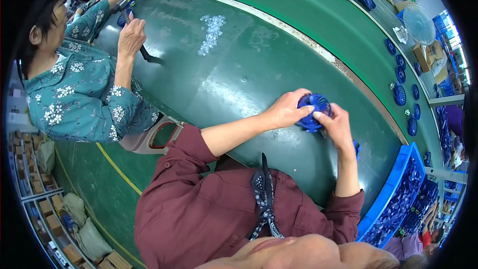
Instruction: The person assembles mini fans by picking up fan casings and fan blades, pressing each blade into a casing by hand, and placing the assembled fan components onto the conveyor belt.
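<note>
Above the green worktable [184, 79], both my hands are closed on a round blue slotted plastic part [314, 100], shaped like a shallow basket. My left hand [293, 109] grips its left side, with the thumb lying across the face. From the right, my right hand [337, 125] pinches the near rim, thumb pressed close to the left thumb. Those hands hide part of the piece. Another blue plastic piece [356, 148] lies beside my right wrist, mostly covered by it.
A blue crate [387, 189] of dark blue pieces stands at my right. Clear small pieces [213, 34] lie scattered on the table. Beyond a pale rail, a green belt [279, 2] carries blue parts. At left, a co-worker's hand [132, 37] grips a dark-handled tool.
</note>
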Motion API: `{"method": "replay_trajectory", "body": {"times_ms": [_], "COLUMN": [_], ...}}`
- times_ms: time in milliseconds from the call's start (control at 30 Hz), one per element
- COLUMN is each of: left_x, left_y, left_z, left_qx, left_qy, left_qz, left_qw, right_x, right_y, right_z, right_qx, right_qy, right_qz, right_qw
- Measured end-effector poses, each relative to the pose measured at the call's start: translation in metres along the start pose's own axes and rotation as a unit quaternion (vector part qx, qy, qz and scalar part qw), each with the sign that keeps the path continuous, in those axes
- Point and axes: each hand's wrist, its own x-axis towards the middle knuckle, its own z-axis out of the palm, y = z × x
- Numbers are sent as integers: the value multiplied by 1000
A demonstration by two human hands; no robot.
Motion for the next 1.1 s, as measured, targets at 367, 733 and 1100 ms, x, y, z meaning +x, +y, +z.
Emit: {"method": "replay_trajectory", "body": {"times_ms": [367,733,1100], "left_x": [3,168,226], "left_y": [7,10,-32], "left_z": [-10,-207,-325], "left_qx": [-151,464,689], "left_qy": [-18,271,288], "left_qz": [-69,55,-86], "left_qw": [986,841,659], "right_x": [-92,-87,-89], "right_y": [42,23,28], "right_z": [-90,-51,-45], "right_qx": [-497,-383,-369], "right_qy": [246,138,129], "right_qz": [-61,40,86], "right_qw": [830,913,917]}}
